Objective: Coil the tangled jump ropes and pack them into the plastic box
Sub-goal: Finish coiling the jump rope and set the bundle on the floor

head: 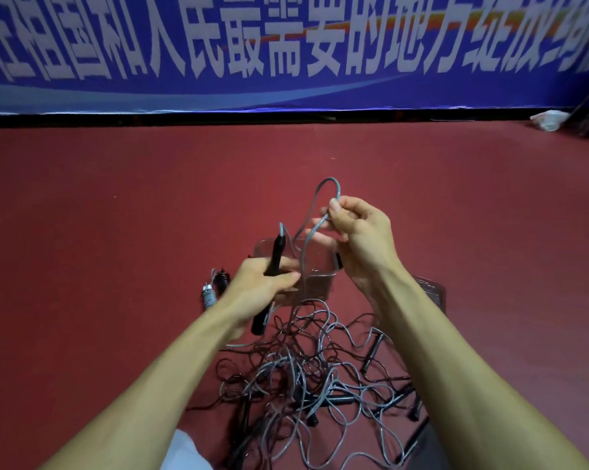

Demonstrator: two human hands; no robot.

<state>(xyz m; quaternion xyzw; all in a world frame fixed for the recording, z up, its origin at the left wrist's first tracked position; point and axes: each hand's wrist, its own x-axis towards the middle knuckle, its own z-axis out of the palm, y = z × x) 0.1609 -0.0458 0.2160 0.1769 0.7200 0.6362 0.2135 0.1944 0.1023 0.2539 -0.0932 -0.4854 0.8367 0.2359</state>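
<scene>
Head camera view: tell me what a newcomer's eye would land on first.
The two bare hands at centre draw the eye: the left hand grips a black jump-rope handle, while the right hand pinches a raised loop of grey rope. Below them a tangle of grey and dark ropes sprawls on the red floor, with the clear plastic box just beyond the hands. Across the top runs a blue banner with large white characters.

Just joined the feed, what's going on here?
A person is untangling jump ropes on the red floor. The left hand grips a black handle; the right hand pinches a raised loop of grey rope. Most ropes lie in a tangled pile below, and the clear plastic box stands behind the hands.
</scene>
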